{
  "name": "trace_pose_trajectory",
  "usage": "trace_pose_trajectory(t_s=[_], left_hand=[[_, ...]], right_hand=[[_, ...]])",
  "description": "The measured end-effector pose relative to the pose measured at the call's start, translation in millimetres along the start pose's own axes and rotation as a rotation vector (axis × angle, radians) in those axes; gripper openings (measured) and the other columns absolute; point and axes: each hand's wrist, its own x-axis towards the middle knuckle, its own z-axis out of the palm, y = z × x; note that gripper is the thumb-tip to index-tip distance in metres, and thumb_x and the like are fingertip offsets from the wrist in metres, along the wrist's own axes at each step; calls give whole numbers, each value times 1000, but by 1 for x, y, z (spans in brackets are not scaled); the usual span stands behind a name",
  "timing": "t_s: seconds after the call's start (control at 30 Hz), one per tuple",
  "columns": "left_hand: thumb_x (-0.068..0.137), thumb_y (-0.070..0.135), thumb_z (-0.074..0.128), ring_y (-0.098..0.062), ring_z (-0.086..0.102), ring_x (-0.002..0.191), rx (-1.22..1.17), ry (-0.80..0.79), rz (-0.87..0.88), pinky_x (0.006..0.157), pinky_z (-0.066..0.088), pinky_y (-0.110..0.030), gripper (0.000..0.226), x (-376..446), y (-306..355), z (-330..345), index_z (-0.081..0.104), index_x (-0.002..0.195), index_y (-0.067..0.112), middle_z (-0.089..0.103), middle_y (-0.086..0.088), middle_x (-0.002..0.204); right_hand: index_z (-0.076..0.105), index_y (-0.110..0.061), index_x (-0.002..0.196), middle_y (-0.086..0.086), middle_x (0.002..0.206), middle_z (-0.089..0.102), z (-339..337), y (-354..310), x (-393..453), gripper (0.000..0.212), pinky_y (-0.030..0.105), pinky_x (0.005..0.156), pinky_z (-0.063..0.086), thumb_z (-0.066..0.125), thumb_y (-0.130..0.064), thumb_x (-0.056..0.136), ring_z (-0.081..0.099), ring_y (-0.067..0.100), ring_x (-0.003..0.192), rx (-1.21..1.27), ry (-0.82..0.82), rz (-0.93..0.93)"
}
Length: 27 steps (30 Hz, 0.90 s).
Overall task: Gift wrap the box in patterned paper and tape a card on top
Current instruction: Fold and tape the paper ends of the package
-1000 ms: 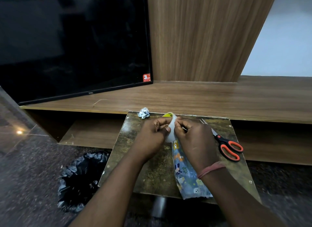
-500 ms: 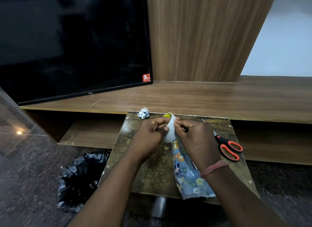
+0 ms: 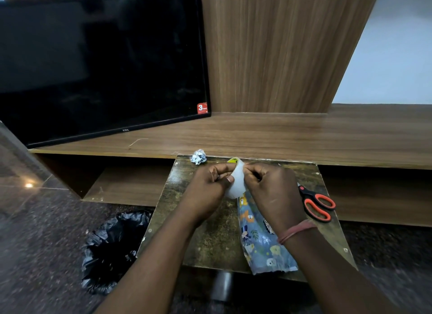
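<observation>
Left hand point(image 3: 207, 187) and right hand point(image 3: 272, 192) both pinched on the tape roll point(image 3: 235, 185), held upright just above the table point(image 3: 210, 239). Wrapped box point(image 3: 261, 241) in blue animal-print paper lay flat on table, partly under right wrist. Orange-handled scissors point(image 3: 316, 205) just right of right hand. Crumpled paper scrap point(image 3: 198, 156) at table's far edge. Black bin bag point(image 3: 112, 250) on floor, left of table

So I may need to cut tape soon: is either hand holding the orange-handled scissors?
No, the orange-handled scissors lie on the small table beside the right hand.
</observation>
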Motion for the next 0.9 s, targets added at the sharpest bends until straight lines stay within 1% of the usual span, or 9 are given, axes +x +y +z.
trace_pose_trajectory(t_s=[0.1,0.13,0.2,0.37,0.47,0.53,0.7,0.8,0.9], left_hand=[[101,-5,51,-35,70,112,-87,25,-36,94,56,-42,34,3,-1,-1,69,128,5,77,-13,113],[101,-5,50,-34,71,111,-115,23,-41,90,57,-38,34,4,0,-2,68,129,3,76,-15,114],[101,-6,50,-30,72,101,-167,12,-39,80,59,-32,33,4,2,-3,67,129,2,76,-18,113],[101,-6,49,-30,72,98,-152,2,-35,80,59,-34,34,3,3,-3,69,127,3,76,-20,112],[102,-2,51,-35,72,107,-95,2,-37,90,58,-45,33,4,1,-2,71,126,9,77,-13,111],[102,-3,51,-35,72,108,-80,9,-33,92,58,-44,33,4,1,-2,71,126,9,77,-12,112],[102,-3,51,-26,74,104,-39,19,-16,88,59,-37,34,3,0,-1,72,126,10,78,-8,110],[102,-1,52,-25,74,104,-24,22,-7,93,58,-41,35,3,0,-1,73,125,15,79,-5,109],[102,-2,52,-19,74,102,-24,26,1,89,59,-34,35,1,1,0,74,121,17,79,-5,109]], right_hand=[[78,-8,86,4,79,76,-4,-1,1,15,34,69,54,69,-18,93,72,13,75,172,-50,80],[80,-10,94,0,91,79,-6,-1,2,11,30,78,57,71,-17,92,73,5,84,247,-50,118],[78,-14,109,-6,112,76,-8,-2,3,23,22,93,55,78,-17,87,69,-4,101,311,-36,164],[77,-11,112,-2,121,72,-7,-1,2,31,4,94,44,82,-20,83,66,1,109,128,-32,70],[78,-9,111,1,119,73,-5,-2,0,29,15,96,49,80,-20,85,68,6,109,74,6,19],[79,-8,108,4,117,73,-3,-3,0,26,23,95,54,79,-19,85,70,9,108,62,26,-4],[80,-6,90,9,95,77,-3,-5,-1,11,40,73,60,78,-15,83,75,19,84,27,57,-66],[76,-2,81,17,84,74,-1,-1,0,26,44,65,57,66,-25,88,72,29,74,-15,9,-62],[75,-2,80,17,83,73,-1,-1,0,32,44,66,55,60,-29,89,71,30,76,-4,-23,-43]])
